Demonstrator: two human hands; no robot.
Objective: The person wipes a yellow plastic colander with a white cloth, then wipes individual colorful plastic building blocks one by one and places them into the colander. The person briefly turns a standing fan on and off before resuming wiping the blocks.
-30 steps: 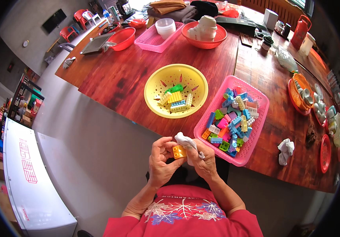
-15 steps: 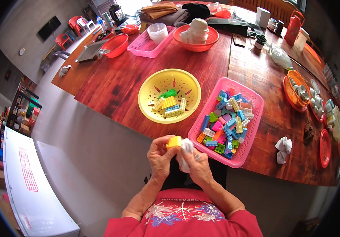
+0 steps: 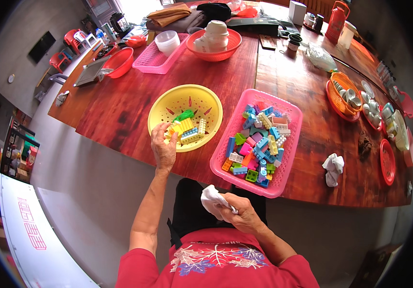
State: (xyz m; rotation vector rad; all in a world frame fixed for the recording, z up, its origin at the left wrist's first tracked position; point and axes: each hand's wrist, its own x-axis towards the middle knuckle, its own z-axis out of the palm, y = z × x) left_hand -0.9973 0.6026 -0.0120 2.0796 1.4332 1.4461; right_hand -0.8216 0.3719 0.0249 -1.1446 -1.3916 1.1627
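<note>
My left hand [image 3: 163, 150] reaches over the near left rim of a yellow colander [image 3: 208, 101]. Its fingers are apart, close against yellow building blocks [image 3: 181, 126] lying inside; whether the fingertips touch one is hard to see. A green block [image 3: 184, 115] and a pale yellow-and-blue block [image 3: 192, 136] lie there too. Above my lap, my right hand [image 3: 242, 214] is closed around a crumpled white cloth [image 3: 211, 198]. A pink basket [image 3: 290, 144] heaped with building blocks of many colours [image 3: 259, 153] stands to the right of the colander.
A second crumpled cloth [image 3: 333, 169] lies on the wooden table [image 3: 307, 139] at right, near a red plate [image 3: 387, 162]. Farther back stand a red basket with stacked white bowls [image 3: 214, 41], a pink tray [image 3: 151, 65] and an orange basket of cups [image 3: 339, 98].
My left hand has left the cloth and carried a yellow-orange block forward to the colander. My right hand has drawn back slightly with the cloth. The whole view has shifted.
</note>
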